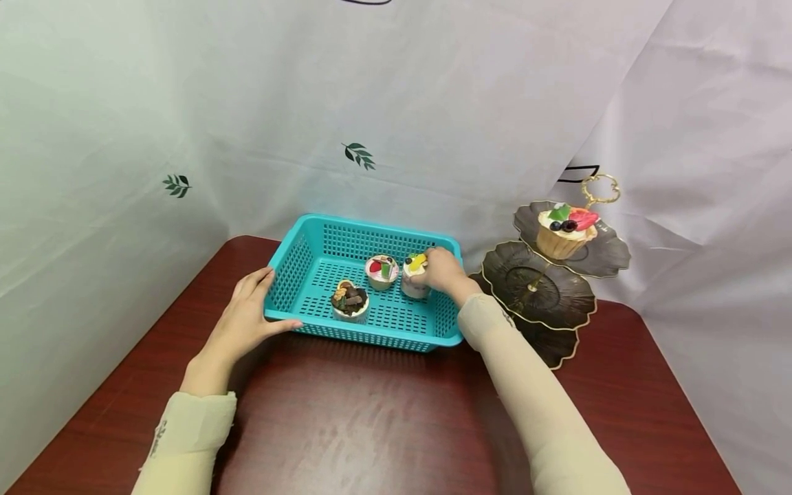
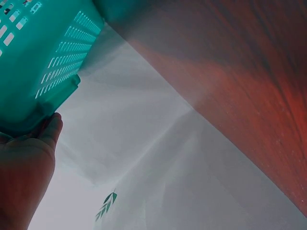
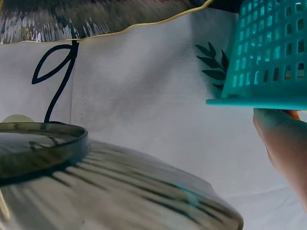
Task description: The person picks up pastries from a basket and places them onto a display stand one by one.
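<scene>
A turquoise plastic basket point(image 1: 365, 331) stands on the table with three small desserts in it. My right hand point(image 1: 444, 269) reaches over its right end, fingers and thumb around a dessert cup point(image 1: 416, 285) topped with yellow fruit and a blueberry. Left of that cup sits a pale cupcake point(image 1: 381, 273) with red and green topping. Nearer the front is a chocolate-topped cupcake point(image 1: 350, 302). My left hand point(image 1: 241, 317) rests at the basket's front left corner, thumb along the front rim and fingers against the left rim. In the right wrist view the basket wall point(image 3: 268, 67) hides the right fingertips.
To the right stands a tiered stand with dark, gold-edged scalloped plates point(image 1: 526, 292) and a gold ring handle point(image 1: 600, 189). A fruit-topped tart point(image 1: 559, 240) sits on its top plate. The reddish-brown table point(image 1: 365, 412) backs onto a hanging white cloth point(image 1: 402, 103).
</scene>
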`<state>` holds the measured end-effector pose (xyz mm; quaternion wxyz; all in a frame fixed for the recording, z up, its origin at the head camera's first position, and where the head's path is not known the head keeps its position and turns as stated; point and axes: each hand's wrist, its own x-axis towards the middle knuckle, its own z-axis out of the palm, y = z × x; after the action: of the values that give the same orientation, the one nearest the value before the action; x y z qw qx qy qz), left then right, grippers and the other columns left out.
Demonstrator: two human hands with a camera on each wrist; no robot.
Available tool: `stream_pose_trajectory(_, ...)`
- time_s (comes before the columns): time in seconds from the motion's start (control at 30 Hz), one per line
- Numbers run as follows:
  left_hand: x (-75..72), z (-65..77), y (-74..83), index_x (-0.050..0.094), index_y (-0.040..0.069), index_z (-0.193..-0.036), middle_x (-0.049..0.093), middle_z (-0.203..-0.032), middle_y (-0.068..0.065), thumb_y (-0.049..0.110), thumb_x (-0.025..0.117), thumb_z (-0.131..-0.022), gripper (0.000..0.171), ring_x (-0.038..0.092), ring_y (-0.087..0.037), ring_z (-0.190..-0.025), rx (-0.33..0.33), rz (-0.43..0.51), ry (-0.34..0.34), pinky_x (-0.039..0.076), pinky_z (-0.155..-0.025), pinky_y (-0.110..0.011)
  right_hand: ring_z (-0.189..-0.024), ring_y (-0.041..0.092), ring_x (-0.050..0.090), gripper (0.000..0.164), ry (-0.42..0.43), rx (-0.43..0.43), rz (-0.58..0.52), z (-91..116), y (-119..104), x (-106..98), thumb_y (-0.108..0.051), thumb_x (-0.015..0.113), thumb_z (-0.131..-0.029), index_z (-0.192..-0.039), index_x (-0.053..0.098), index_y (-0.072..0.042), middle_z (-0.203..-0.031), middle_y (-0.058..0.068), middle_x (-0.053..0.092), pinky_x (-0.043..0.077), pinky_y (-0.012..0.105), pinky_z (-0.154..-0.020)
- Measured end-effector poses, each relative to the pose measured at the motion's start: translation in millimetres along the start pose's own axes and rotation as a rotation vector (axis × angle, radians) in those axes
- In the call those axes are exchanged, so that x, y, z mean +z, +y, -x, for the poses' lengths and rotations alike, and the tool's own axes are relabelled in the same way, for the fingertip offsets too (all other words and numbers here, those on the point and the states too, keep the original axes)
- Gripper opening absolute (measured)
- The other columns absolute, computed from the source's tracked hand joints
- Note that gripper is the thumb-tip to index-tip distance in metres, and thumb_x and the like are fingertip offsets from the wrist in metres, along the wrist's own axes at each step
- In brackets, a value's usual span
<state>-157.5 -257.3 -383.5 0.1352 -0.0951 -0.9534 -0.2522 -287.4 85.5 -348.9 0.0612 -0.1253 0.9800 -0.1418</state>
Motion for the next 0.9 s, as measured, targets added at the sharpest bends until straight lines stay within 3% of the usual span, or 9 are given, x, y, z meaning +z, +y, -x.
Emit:
stream_pose_trajectory(0.43, 1.4, -1.1, -0.8, 0.032, -0.012, -0.144, 0.032, -0.149, -0.026, 0.046, 0.084, -0.067, 0.109, 0.026, -0.043, -0.136, 0.010, 0.000, 0.009, 0.037, -0.103, -0.064, -0.103, 0.026, 0.057, 0.073, 0.027, -0.040, 0.005, 12.6, -4.5, -13.7, -0.045, 0.071, -0.083, -0.137, 0.049, 0.000, -0.121, 0.016, 0.059, 0.051, 0.038, -0.085)
stream_pose_trajectory(0.9, 1.5, 0.1, -1.5, 0.031, -0.012, -0.144, 0.031, -0.149, -0.027, 0.046, 0.084, -0.068, 0.110, 0.026, -0.044, -0.135, 0.016, 0.003, 0.008, 0.038, -0.100, -0.066, -0.100, 0.025, 0.055, 0.075, 0.078, -0.113, -0.028, 39.6, -14.8, -34.9, -0.045, 0.072, -0.081, -0.137, 0.049, -0.001, -0.121, 0.015, 0.059, 0.050, 0.038, -0.081)
